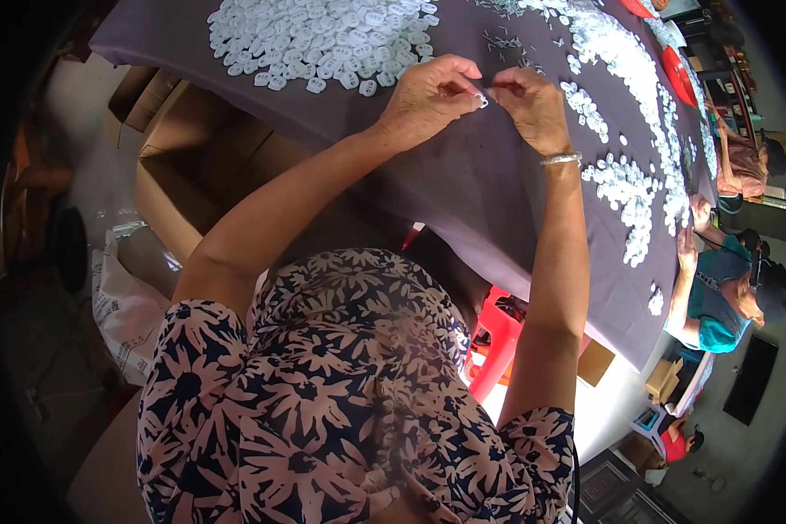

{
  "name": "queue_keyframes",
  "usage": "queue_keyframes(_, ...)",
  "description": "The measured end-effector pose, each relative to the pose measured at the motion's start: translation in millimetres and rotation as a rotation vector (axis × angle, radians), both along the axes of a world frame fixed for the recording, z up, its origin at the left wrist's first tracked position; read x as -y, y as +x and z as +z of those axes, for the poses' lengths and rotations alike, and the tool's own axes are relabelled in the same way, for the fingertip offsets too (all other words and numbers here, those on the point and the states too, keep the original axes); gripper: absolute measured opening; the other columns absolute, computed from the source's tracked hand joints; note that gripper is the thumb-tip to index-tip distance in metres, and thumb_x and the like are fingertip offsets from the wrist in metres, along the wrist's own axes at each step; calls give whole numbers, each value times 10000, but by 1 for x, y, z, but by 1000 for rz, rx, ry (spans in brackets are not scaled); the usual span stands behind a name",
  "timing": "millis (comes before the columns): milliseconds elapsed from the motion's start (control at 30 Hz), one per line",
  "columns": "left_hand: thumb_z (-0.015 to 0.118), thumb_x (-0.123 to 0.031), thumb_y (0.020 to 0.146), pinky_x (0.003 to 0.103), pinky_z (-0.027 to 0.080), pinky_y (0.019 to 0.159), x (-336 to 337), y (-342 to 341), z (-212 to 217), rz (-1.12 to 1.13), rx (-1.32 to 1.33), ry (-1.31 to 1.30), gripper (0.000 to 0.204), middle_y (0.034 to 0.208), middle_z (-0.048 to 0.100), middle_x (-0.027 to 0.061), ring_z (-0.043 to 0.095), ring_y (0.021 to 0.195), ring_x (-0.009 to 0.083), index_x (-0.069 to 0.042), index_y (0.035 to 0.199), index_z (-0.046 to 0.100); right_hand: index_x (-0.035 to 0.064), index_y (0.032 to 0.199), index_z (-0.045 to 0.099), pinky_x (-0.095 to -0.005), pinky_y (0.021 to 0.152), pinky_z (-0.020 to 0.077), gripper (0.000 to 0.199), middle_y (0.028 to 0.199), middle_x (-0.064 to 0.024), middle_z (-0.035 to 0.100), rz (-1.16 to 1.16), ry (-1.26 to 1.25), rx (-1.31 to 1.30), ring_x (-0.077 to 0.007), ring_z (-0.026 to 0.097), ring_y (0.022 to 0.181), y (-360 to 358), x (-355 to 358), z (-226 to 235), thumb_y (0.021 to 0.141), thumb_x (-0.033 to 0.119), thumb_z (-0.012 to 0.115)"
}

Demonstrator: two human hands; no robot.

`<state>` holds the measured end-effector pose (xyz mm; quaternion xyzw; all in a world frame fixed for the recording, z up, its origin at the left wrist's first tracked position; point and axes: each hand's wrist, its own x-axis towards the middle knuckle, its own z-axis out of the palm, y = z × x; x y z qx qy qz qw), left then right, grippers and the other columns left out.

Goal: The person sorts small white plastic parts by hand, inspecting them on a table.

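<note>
- Nearest the camera, a dark floral dress (341,393) patterned with pale flowers is seen, with both bare forearms reaching far over a table draped in a grey cloth (463,188).
- A small white piece (482,101) is pinched between thumb and fingertips of the left hand (428,100), whose fingers are curled in closely around it.
- The right hand (533,106) is brought up against the same piece from the right, fingertips closed to a pinch; whether something thin is held in them cannot be told.
- A silver bracelet (560,159) is worn on the right wrist.
- Far left on the cloth, a dense heap of white pieces (323,39) is spread; a long band of more white pieces (637,166) runs down the right side.
- Small thin metal bits (508,42) are scattered just beyond the hands.
- An open cardboard box (201,166) is set on the floor at the left, with a white sack (122,306) near it.
- At the right edge, another person in a teal top (716,306) is seated by the table.
</note>
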<state>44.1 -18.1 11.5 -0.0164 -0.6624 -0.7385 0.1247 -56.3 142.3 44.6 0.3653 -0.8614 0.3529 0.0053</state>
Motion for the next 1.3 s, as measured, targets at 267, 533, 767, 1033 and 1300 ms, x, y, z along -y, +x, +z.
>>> queue_keyframes(267, 672, -64, 807, 215, 463, 651, 2, 1, 4, -21, 13, 53, 320, 858, 629, 24, 566, 767, 64, -47, 1096, 537, 45, 834, 659, -314, 619, 485, 97, 736, -90, 647, 41, 143, -48, -217, 626, 647, -4, 11, 2, 742, 77, 653)
queue_keyframes(533, 673, -69, 812, 209, 460, 636, 1, -1, -1, -18, -17, 34, 300, 850, 635, 26, 568, 752, 62, -51, 1075, 531, -2, 847, 643, -209, 530, 386, 56, 713, -19, 599, -44, -721, 650, -69, 468, 575, 24, 6, -6, 805, 17, 610)
queue_keyframes(767, 676, -70, 809, 207, 463, 636, 0, -2, -1, -13, -36, 53, 309, 848, 637, 29, 558, 742, 58, -47, 1075, 522, -18, 875, 642, -218, 565, 395, 75, 733, -36, 600, -15, -730, 612, -84, 480, 600, 35, 11, -11, 816, 16, 611)
queue_keyframes(1033, 672, -67, 811, 212, 470, 643, 1, -1, -1, 4, -45, 36, 308, 854, 639, 32, 563, 752, 61, -42, 1077, 519, -28, 882, 642, -221, 577, 394, 84, 740, -32, 595, -11, -687, 539, -96, 482, 620, 36, 10, -13, 816, -6, 595)
queue_keyframes(1300, 665, -56, 815, 217, 479, 656, 1, -2, -4, 0, -57, 4, 302, 868, 640, 37, 571, 768, 67, -41, 1078, 517, -33, 880, 635, -220, 583, 407, 82, 748, -35, 595, 12, -622, 479, -98, 507, 626, 35, 10, -13, 819, -10, 586)
